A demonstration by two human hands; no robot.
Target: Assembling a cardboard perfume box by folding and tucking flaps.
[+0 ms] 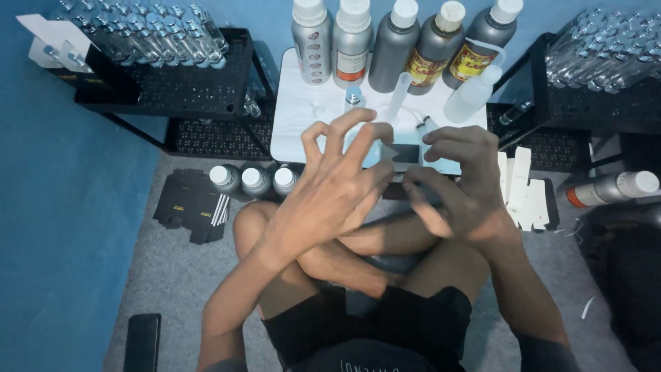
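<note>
I sit cross-legged on a grey floor in front of a low white table (296, 117). My left hand (330, 186) is raised with its fingers spread and curled, its fingertips near a small dark flat piece (401, 153). My right hand (461, 182) pinches that dark piece from the right, thumb and fingers closed on its edge. Much of the piece is hidden behind both hands. A small clear bottle with a blue cap (353, 96) stands on the table just beyond my left hand.
Several tall silver and grey bottles (392, 45) line the table's back edge, with a white squeeze bottle (474, 93). Black racks (172, 76) of clear vials flank both sides. Three capped bottles (255, 180), flat black cartons (189, 203), white die-cut cards (527, 193) and a phone (142, 341) lie on the floor.
</note>
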